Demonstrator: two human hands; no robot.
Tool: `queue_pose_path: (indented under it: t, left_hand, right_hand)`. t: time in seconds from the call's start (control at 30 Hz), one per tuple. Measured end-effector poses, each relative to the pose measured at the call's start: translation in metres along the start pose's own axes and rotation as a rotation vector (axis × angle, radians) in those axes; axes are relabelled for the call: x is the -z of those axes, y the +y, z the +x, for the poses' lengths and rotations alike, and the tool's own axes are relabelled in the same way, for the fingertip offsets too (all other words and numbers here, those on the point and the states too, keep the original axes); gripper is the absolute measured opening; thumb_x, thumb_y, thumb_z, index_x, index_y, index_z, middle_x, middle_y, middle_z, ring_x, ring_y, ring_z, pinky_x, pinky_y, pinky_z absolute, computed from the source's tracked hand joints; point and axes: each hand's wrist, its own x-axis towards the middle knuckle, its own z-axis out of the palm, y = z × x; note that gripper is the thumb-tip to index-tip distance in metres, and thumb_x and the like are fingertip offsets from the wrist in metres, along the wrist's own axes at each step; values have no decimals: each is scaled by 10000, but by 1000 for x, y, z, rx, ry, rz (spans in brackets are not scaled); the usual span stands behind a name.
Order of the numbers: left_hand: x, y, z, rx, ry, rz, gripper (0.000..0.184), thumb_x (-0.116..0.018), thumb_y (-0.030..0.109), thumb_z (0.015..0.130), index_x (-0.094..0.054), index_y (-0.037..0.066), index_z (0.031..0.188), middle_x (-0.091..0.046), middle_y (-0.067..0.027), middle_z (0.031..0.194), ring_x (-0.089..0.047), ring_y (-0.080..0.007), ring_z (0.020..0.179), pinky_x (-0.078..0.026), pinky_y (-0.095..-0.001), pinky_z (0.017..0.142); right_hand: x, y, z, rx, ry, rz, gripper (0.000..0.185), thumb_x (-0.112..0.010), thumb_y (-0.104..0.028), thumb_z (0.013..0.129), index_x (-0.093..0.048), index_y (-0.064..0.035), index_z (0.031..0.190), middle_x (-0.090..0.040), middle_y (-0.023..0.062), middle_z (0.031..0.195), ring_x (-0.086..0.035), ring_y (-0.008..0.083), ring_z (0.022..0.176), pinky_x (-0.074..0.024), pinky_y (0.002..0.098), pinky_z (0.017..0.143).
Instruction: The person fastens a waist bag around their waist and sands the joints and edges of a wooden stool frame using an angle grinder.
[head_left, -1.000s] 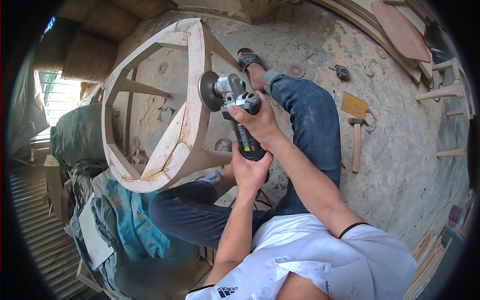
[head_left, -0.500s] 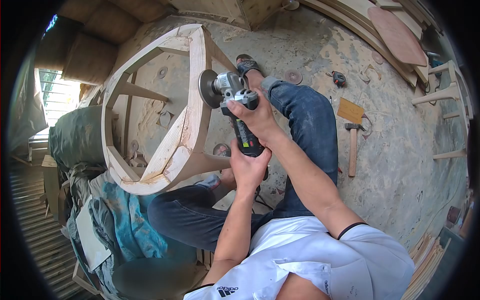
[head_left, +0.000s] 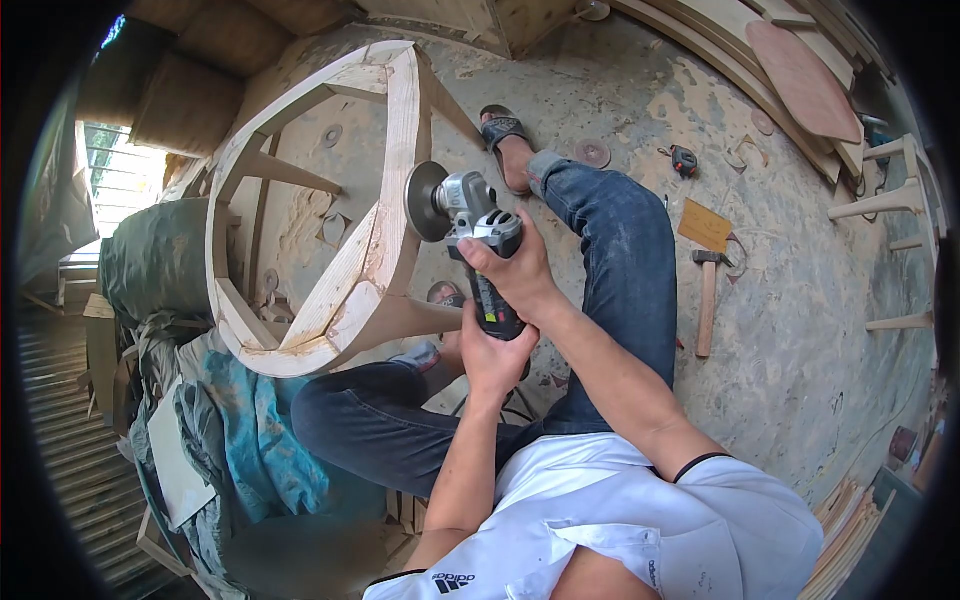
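An angle grinder (head_left: 482,225) is held in both my hands. My right hand (head_left: 518,268) wraps around its body just behind the metal head, while my left hand (head_left: 494,352) grips the rear end of the handle. The round disc (head_left: 427,202) of the grinder stands on edge against the outer side of a pale wooden frame (head_left: 400,150); whether it touches the wood I cannot tell. This frame is many-sided, with legs attached, and lies tipped up on its side in front of my legs. Rough brown patches mark its joints.
A hammer (head_left: 707,300), a tape measure (head_left: 684,161) and a yellow-brown sheet (head_left: 704,226) lie on the dusty floor to the right. Crumpled blue cloth (head_left: 245,430) is at lower left. Boards (head_left: 690,50) line the back right, near another wooden frame (head_left: 890,200). Loose discs (head_left: 593,153) are scattered about.
The grinder has moved down along the wooden frame's side, toward me, with both hands still on it. The view has shifted slightly.
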Motion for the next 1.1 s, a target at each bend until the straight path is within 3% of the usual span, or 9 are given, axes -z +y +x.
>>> queue_pose_path:
  t: [0.07, 0.1, 0.2, 0.37, 0.47, 0.7, 0.83, 0.97, 1.1]
  left_hand:
    - [3, -9, -3, 23, 9, 73, 533, -850, 192, 734, -564, -18, 1132, -682, -86, 957, -641, -140, 862, -522, -308, 787]
    - [2, -15, -5, 40, 5, 97, 534, -851, 196, 727, -567, -18, 1126, -682, -86, 958, -640, -141, 859, -522, -311, 785]
    - [-3, -27, -11, 40, 4, 98, 528, -855, 206, 707, -572, -15, 1095, -683, -80, 934, -640, -144, 838, -523, -313, 766]
    - [2, -9, -4, 35, 3, 98, 493, -858, 198, 716, -562, -5, 1053, -675, -55, 885, -630, -123, 762, -520, -299, 698]
    - [-3, -6, -1, 18, 23, 16, 489, -858, 190, 731, -545, -3, 1054, -666, -44, 870, -622, -103, 732, -512, -281, 662]
    - [-10, -30, -11, 67, -12, 1, 483, -855, 180, 737, -542, -5, 1055, -669, -39, 860, -621, -94, 734, -510, -274, 658]
    - [8, -23, -10, 13, -22, 99, 488, -859, 181, 728, -562, -11, 1064, -681, -51, 895, -631, -108, 762, -522, -291, 699]
    - [11, -23, -15, 12, 32, 104, 526, -867, 196, 711, -569, -14, 1090, -687, -68, 916, -647, -135, 807, -531, -306, 756]
    - [11, -31, -20, -5, 35, 159, 544, -871, 211, 703, -573, -17, 1097, -693, -78, 931, -654, -150, 832, -533, -308, 782]
  right_hand:
    - [-3, -1, -7, 24, 18, -87, 621, -888, -400, 768, -540, 16, 1070, -681, 91, 881, -659, 155, 806, -535, 316, 738]
    - [-1, 1, -11, -122, -7, 3, 589, -880, -378, 778, -547, 10, 1072, -680, 91, 897, -653, 158, 813, -534, 324, 744]
    - [13, 22, -11, -165, -18, -46, 632, -859, -314, 820, -507, 22, 1224, -659, 64, 967, -635, 117, 829, -536, 274, 748]
    - [7, 15, -2, -114, -55, 38, 533, -844, -305, 844, -522, -26, 1163, -657, 62, 864, -654, 137, 696, -556, 294, 637]
    - [2, 4, 8, -104, -89, 38, 655, -886, -407, 761, -542, 19, 1122, -675, 85, 915, -635, 136, 813, -532, 301, 746]
    - [14, 20, -3, -206, -18, 44, 577, -879, -341, 790, -541, 11, 1098, -678, 80, 888, -653, 134, 805, -538, 296, 722]
    - [3, -7, -18, -138, -36, 115, 558, -876, -283, 803, -499, 3, 1097, -680, 86, 871, -672, 136, 698, -562, 297, 643]
    - [-6, -2, -24, 33, -15, -84, 519, -847, -240, 841, -486, 17, 1111, -692, 82, 834, -694, 143, 665, -577, 288, 628]
    - [0, 0, -31, -227, -76, 150, 602, -852, -341, 824, -521, 8, 1187, -670, 52, 932, -643, 117, 787, -542, 287, 744]
